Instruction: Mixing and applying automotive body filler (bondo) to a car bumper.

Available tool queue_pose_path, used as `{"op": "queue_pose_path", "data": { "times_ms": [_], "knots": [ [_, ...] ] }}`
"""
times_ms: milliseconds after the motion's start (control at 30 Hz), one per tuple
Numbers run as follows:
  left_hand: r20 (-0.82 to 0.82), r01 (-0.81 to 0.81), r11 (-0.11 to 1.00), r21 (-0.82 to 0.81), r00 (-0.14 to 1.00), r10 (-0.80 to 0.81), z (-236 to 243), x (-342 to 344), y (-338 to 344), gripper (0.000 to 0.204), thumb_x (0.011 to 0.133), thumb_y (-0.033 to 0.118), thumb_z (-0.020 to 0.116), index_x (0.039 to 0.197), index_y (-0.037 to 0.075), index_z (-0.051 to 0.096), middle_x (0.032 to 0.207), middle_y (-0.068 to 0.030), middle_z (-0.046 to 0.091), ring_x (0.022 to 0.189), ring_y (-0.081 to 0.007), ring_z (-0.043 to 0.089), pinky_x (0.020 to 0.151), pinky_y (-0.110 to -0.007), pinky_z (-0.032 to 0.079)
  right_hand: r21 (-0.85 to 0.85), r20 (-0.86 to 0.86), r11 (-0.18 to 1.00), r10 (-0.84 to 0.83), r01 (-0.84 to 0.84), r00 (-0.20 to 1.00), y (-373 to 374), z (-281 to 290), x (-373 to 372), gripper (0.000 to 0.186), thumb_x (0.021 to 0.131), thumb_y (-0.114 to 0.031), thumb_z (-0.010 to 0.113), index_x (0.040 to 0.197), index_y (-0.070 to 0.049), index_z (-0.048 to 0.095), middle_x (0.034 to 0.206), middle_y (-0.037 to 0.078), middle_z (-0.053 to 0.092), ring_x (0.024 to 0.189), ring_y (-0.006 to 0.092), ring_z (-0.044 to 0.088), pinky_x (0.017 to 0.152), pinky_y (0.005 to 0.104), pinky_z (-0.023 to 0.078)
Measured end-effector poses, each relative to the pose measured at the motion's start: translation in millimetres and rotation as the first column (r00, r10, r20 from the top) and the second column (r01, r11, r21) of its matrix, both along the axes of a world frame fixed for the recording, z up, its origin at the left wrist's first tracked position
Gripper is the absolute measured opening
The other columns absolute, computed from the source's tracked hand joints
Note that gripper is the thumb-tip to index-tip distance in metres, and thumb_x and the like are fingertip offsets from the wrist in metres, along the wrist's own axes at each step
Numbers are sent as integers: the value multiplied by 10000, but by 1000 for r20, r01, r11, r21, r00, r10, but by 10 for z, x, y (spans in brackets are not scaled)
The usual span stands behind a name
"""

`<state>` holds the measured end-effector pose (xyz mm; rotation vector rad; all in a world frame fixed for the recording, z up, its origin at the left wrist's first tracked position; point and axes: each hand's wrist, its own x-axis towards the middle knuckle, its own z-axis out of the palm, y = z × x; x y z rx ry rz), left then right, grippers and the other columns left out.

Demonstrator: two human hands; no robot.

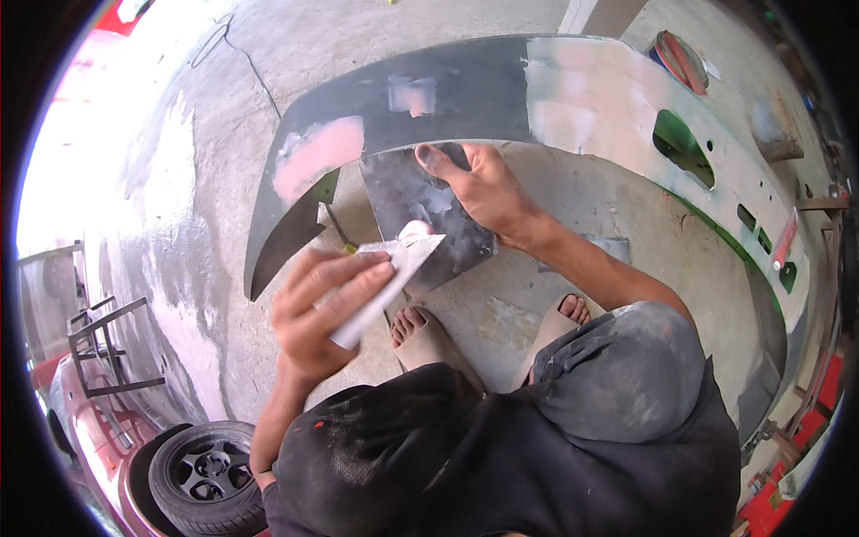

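Observation:
My left hand (318, 309) pinches a flat white putty spreader (394, 291) between fingers and thumb. Its tip touches a small pink-white dab of filler (414, 231) on a dark square board (380, 188). That board is gripped at its upper right by my right hand (492, 192), thumb on top and the other fingers hidden underneath. Pale smears mark its surface. Just beyond the board lies a long curved car bumper (465, 85), dark grey on the left and pale green and pink on the right. Pink filler patches (322, 152) show on its dark part.
At lower left stand a black wheel with tyre (206, 470) and a dark metal frame (112, 349). A round tin (677, 58) sits beyond the bumper at the far right. On the concrete floor (224, 161) runs a thin cable (255, 76). Red metal parts line the right edge.

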<state>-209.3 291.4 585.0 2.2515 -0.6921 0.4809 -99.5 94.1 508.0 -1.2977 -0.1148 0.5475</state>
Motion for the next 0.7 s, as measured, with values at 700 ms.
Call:
{"op": "queue_pose_path", "data": {
  "times_ms": [700],
  "knots": [
    [-32, -161, 986, 40, 986, 162, -129, 53, 189, 378, 719, -61, 652, 1083, 20, 711, 971, -109, 700, 697, -218, 608, 654, -321, 535, -325, -48, 945, -48, 30, 998, -317, 108, 126, 332, 963, -359, 620, 903, -37, 676, 774, -48, 606, 622, 24, 476, 548, 208, 400]
  ]
}}
